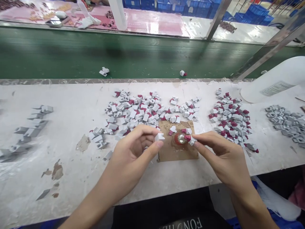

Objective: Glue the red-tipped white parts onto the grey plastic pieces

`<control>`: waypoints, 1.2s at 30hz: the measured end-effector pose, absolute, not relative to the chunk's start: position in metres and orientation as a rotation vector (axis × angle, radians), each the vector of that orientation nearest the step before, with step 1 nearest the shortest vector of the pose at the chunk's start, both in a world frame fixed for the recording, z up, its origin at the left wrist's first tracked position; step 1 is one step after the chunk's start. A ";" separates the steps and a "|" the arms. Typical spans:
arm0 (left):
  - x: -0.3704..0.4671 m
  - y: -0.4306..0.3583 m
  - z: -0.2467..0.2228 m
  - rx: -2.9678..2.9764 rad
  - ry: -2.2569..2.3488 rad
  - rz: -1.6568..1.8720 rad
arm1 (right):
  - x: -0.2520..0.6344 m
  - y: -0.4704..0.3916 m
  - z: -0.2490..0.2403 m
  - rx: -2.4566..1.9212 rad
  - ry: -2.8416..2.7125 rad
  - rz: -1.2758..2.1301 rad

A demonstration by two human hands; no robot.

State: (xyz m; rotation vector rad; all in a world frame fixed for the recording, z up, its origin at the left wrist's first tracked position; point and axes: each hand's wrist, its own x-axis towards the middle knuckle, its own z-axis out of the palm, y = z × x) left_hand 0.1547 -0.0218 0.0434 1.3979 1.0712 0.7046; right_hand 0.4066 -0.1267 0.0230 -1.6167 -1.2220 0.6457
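Note:
My left hand (135, 156) pinches a small light-grey block (159, 137) between thumb and fingertips. In my right hand (221, 156) is a small grey and dark-red piece (191, 140), gripped at its grey end, its red end pointing left. That red end is over or touching a small round shiny container (180, 138) with a red rim; I cannot tell which. The container stands on a brown cardboard sheet (177, 155). Two more grey and red pieces lie on the cardboard, one of them a white-grey piece (173, 129) left of the container.
Beyond the cardboard spreads a large pile of grey and red pieces (135, 109). A second pile (232, 117) lies to the right, then grey parts (287, 124) and a white bottle (274, 79). Grey blocks (30, 130) line the left. A green conveyor belt (143, 57) runs behind.

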 end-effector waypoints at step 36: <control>0.111 -0.012 0.062 1.584 1.095 0.756 | 0.393 -0.023 0.059 -1.521 -1.637 0.899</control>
